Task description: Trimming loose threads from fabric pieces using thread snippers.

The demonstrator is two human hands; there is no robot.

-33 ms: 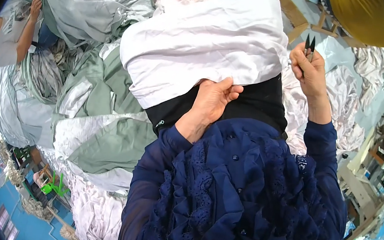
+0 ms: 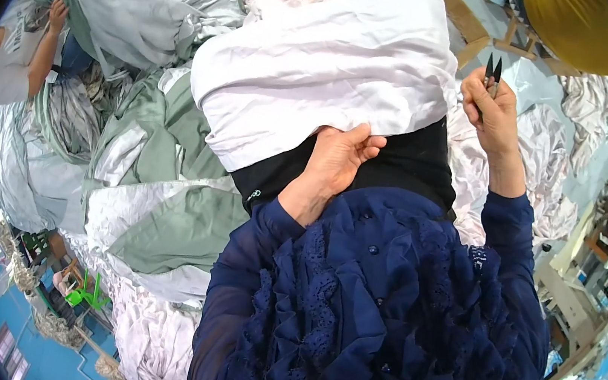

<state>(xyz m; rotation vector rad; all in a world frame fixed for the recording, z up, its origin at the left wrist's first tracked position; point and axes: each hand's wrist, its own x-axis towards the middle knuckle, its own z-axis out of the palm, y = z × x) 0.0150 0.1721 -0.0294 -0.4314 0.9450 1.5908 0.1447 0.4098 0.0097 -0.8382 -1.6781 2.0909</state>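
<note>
A large white cloth [image 2: 327,64] lies draped over my lap, on top of black fabric [image 2: 390,166]. My left hand [image 2: 340,154] is closed on its near edge, with thumb and fingers pinching the hem. To the right, raised beside the cloth and apart from it, my right hand [image 2: 493,111] is wrapped round a pair of thread snips [image 2: 494,67]. Their two dark, pointed blades stick up from the fist, slightly parted. Most of the snips' handle is hidden in my palm.
Green and white fabric [image 2: 178,228] is heaped at my left, and pale pink-white fabric [image 2: 537,143] at my right. A co-worker's arm [image 2: 44,48] handles grey-green cloth at far left. Wooden stool legs [image 2: 519,45] and a mustard-yellow cover [image 2: 578,30] stand at far right.
</note>
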